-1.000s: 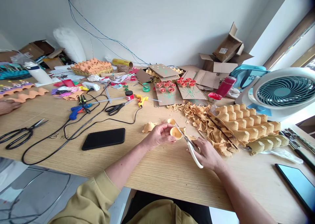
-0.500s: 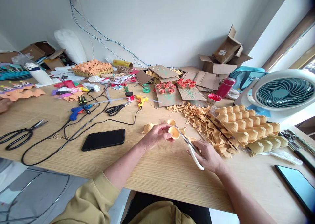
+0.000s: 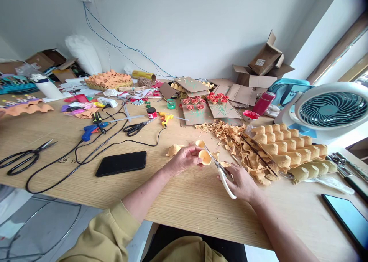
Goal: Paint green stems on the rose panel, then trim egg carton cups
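Between the thumb and fingers of my left hand (image 3: 185,160) is an egg carton cup (image 3: 205,157), yellowish and rounded. My right hand (image 3: 240,180) is closed round white-handled scissors (image 3: 226,185), whose blades point up and left against the rim of the cup. Just beyond the held cup is another small carton cup (image 3: 200,143); whether the two are joined I cannot tell. A loose carton piece (image 3: 174,150) lies on the table behind my left hand. Near the blades sits a trimmed carton scrap (image 3: 224,163).
Carton scraps (image 3: 235,139) and stacked egg trays (image 3: 287,145) lie to the right, near a fan (image 3: 330,108). A black phone (image 3: 120,163), black scissors (image 3: 25,156), glue guns (image 3: 166,118) and their cords spread over the left. Cardboard with red paper-pulp flowers (image 3: 195,102) stands behind.
The scissor handles have shifted slightly left and closer together, and the held cup has turned a little. The other person's hand at the far left has drawn back toward the picture's edge.
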`<action>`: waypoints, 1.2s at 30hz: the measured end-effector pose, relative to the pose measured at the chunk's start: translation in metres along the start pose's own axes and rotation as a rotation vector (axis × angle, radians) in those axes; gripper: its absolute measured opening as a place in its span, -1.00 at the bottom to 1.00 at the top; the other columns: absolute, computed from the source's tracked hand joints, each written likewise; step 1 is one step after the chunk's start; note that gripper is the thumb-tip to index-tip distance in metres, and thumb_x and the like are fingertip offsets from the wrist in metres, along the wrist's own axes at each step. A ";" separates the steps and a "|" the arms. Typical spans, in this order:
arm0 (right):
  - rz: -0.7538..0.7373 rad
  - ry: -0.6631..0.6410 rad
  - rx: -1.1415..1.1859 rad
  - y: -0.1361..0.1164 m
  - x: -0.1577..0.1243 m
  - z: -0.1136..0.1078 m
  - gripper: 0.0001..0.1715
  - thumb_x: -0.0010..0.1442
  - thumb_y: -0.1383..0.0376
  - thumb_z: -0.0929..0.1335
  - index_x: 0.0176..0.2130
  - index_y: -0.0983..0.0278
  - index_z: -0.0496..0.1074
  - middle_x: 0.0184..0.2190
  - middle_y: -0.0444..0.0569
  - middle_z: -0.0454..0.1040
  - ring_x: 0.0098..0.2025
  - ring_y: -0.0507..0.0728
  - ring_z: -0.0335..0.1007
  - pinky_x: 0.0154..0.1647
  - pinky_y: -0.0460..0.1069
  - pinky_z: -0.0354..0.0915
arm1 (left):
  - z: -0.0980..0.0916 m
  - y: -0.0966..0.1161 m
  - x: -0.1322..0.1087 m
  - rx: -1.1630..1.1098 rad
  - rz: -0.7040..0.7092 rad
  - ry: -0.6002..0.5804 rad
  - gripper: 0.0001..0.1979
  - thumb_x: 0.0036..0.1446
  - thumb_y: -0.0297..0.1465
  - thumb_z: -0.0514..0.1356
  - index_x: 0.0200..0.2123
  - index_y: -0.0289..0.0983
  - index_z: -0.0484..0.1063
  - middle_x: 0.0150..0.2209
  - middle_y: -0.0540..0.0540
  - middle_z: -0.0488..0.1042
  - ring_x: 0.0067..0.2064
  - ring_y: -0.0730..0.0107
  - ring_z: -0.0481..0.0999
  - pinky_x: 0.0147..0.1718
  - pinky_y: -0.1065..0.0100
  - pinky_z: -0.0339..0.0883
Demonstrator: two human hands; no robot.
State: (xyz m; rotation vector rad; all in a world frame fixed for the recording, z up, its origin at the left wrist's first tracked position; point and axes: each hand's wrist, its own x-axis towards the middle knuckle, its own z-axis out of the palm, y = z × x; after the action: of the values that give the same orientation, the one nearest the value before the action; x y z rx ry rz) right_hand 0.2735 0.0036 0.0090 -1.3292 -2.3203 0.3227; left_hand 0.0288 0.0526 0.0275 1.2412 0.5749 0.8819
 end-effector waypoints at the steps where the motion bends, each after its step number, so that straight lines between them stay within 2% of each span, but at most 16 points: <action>1: 0.007 -0.006 0.008 0.000 0.000 0.000 -0.62 0.30 0.09 0.27 -0.47 0.25 0.31 -0.54 -0.06 0.36 -0.46 0.09 0.24 -0.40 -0.01 0.13 | 0.000 -0.001 0.000 -0.002 0.004 0.002 -0.49 -0.08 -0.15 0.46 -0.15 -0.36 0.49 -0.30 -0.09 0.54 -0.33 0.36 0.56 -0.28 0.32 0.45; 6: 0.012 -0.015 0.030 -0.001 0.000 -0.002 -0.60 0.30 0.09 0.25 -0.48 0.25 0.31 -0.57 -0.08 0.34 -0.48 0.06 0.20 -0.43 -0.02 0.10 | -0.003 -0.004 0.002 -0.004 0.007 -0.005 -0.51 -0.06 -0.15 0.44 -0.15 -0.35 0.50 -0.26 -0.11 0.54 -0.31 0.36 0.55 -0.27 0.30 0.46; 13: 0.006 0.014 0.017 0.001 -0.001 -0.003 -0.55 0.28 0.08 0.25 -0.56 0.21 0.15 -0.61 -0.12 0.25 -0.53 0.03 0.14 -0.47 -0.04 0.06 | -0.004 -0.004 0.001 0.026 0.004 0.011 -0.50 -0.05 -0.15 0.43 -0.12 -0.36 0.52 -0.26 -0.13 0.55 -0.31 0.36 0.54 -0.27 0.30 0.47; 22: 0.022 -0.006 0.100 0.003 -0.003 -0.001 -0.57 0.32 0.10 0.26 -0.52 0.23 0.20 -0.60 -0.16 0.27 -0.55 -0.01 0.12 -0.49 -0.06 0.05 | -0.009 -0.012 0.004 -0.096 -0.018 -0.017 -0.56 -0.06 -0.19 0.43 -0.17 -0.35 0.54 -0.30 -0.08 0.50 -0.33 0.41 0.50 -0.27 0.32 0.45; 25: 0.045 0.000 0.164 0.007 -0.003 -0.001 -0.58 0.33 0.09 0.26 -0.49 0.22 0.19 -0.60 -0.20 0.24 -0.54 -0.02 0.09 -0.50 -0.08 0.05 | -0.012 -0.015 0.004 -0.152 -0.013 -0.026 -0.58 -0.05 -0.21 0.42 -0.16 -0.35 0.53 -0.26 -0.11 0.51 -0.32 0.42 0.49 -0.28 0.32 0.45; 28: 0.113 0.074 0.204 0.014 -0.002 -0.002 -0.57 0.32 0.05 0.27 -0.48 0.22 0.19 -0.60 -0.21 0.20 -0.53 -0.01 0.08 -0.51 -0.09 0.06 | -0.013 -0.014 0.004 -0.182 -0.009 -0.020 -0.56 -0.02 -0.24 0.42 -0.09 -0.31 0.52 -0.21 -0.13 0.51 -0.29 0.40 0.50 -0.29 0.34 0.44; 32: 0.204 0.183 0.254 0.018 0.000 -0.006 -0.60 0.29 0.03 0.28 -0.45 0.23 0.29 -0.61 -0.19 0.26 -0.53 0.01 0.14 -0.50 -0.08 0.11 | -0.012 -0.011 0.003 -0.173 0.024 0.008 -0.51 -0.01 -0.28 0.43 0.02 -0.23 0.49 -0.04 -0.15 0.50 -0.22 0.40 0.53 -0.25 0.37 0.43; 36: 0.213 0.216 0.256 0.015 0.000 -0.009 -0.64 0.27 0.05 0.29 -0.42 0.25 0.35 -0.58 -0.15 0.33 -0.52 0.02 0.19 -0.49 -0.08 0.14 | -0.011 -0.008 0.002 -0.148 0.061 0.046 -0.47 -0.02 -0.30 0.45 0.04 -0.21 0.47 0.08 -0.17 0.45 -0.15 0.38 0.54 -0.14 0.34 0.43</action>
State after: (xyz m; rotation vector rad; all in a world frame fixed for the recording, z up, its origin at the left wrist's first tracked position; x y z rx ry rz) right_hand 0.2889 0.0115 0.0104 -1.4069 -1.8949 0.4986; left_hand 0.0231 0.0603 0.0175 1.1116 0.5010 0.9888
